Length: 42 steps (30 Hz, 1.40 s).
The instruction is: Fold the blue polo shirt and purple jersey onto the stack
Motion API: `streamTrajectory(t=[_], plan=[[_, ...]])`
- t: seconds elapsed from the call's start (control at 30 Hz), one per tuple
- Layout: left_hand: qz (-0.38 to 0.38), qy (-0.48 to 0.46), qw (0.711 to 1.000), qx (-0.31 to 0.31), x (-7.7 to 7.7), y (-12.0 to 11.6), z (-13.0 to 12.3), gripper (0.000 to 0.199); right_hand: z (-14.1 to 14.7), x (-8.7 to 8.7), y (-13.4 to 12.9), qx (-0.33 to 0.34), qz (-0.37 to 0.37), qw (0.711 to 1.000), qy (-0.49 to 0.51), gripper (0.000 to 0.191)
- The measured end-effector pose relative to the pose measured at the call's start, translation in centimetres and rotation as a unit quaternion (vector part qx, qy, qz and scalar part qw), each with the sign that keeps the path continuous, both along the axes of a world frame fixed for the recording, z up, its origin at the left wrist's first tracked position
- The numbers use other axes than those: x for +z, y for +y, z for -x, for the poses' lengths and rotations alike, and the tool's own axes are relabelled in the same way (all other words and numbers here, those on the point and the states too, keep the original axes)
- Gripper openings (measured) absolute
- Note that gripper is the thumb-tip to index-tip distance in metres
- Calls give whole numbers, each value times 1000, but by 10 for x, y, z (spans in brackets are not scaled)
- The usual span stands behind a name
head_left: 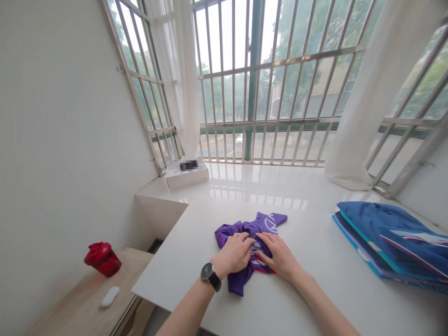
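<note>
Far left: plain matte wall (pixel 70 116). Below it, wood-grained table (pixel 75 305) with red cup (pixel 102 259), glossy, tapered, lidded, and a smooth white oval object (pixel 110 297) nearer the edge. White box (pixel 187 178), low and straight-sided, in the corner of the counter (pixel 196 224); counter hard, white, glossy, mirroring the window bars (pixel 297 59), which are slim metal. Thin, limp curtain (pixel 178 60) hangs behind the box.

Mid-counter: purple shirt (pixel 259 226), soft, crumpled, white lettering at its upper right, red trim low down. Left hand (pixel 235 252), round dark watch (pixel 207 271) at wrist, lies palm down on it, fingers bent; cannot tell whether they pinch cloth. Right hand (pixel 278 254) touches the shirt's right side, thumb and forefinger apart.

Far right: second curtain (pixel 360 98), gathered, foot on the counter; nearer, layered blue clothes (pixel 381 233), folded, striped edging.
</note>
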<state>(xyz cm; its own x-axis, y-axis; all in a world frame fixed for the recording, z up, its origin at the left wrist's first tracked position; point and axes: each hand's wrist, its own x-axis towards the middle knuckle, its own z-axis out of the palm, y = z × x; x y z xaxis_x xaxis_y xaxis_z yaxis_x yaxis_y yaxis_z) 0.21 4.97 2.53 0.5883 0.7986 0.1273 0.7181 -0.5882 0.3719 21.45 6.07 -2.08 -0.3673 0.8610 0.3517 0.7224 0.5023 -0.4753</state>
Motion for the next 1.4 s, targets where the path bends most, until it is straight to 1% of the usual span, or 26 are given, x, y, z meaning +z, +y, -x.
streamTrajectory(t=[0.1,0.2,0.3,0.37,0.43,0.53,0.63,0.77,0.87,0.97,1.07,1.13,1.2,1.27,1.33,1.4], plan=[[12,-52,998,-20,-5,26,-7,49,-16,-4,8,-36,17,998,42,31],[20,-128,991,-25,-14,43,-14,60,-28,-6,12,-55,1,995,78,23],[5,-185,983,12,-24,47,-20,66,-33,-4,10,-81,-36,993,80,21],[-4,-197,980,21,-29,46,-23,65,-34,-2,8,-95,-64,991,70,21],[-5,-194,981,17,-31,46,-23,60,-35,1,6,-97,-95,989,56,22],[-2,-188,982,17,-27,47,-20,47,-37,4,5,-91,-141,985,42,24],[-11,-183,983,27,-20,46,-17,35,-41,6,4,-98,-180,978,47,24],[-29,-185,981,43,-9,44,-14,28,-43,6,5,-120,-196,970,85,24],[-32,-203,977,58,-3,43,-12,30,-42,9,7,-142,-179,963,145,24],[-25,-237,968,81,1,45,-7,34,-42,14,10,-188,-146,947,214,27],[-20,-276,953,125,3,48,-3,33,-45,19,11,-258,-87,918,287,34],[-19,-307,940,145,4,50,-1,34,-47,21,12,-287,-33,898,332,40],[-11,-335,930,150,5,52,-1,36,-47,22,13,-294,9,883,365,43],[10,-360,921,148,6,53,-1,39,-46,23,13,-288,29,873,392,45],[35,-388,909,149,6,55,-2,41,-44,23,12,-274,43,861,426,45],[64,-419,893,153,7,56,-3,42,-42,23,12,-246,69,847,466,43]])
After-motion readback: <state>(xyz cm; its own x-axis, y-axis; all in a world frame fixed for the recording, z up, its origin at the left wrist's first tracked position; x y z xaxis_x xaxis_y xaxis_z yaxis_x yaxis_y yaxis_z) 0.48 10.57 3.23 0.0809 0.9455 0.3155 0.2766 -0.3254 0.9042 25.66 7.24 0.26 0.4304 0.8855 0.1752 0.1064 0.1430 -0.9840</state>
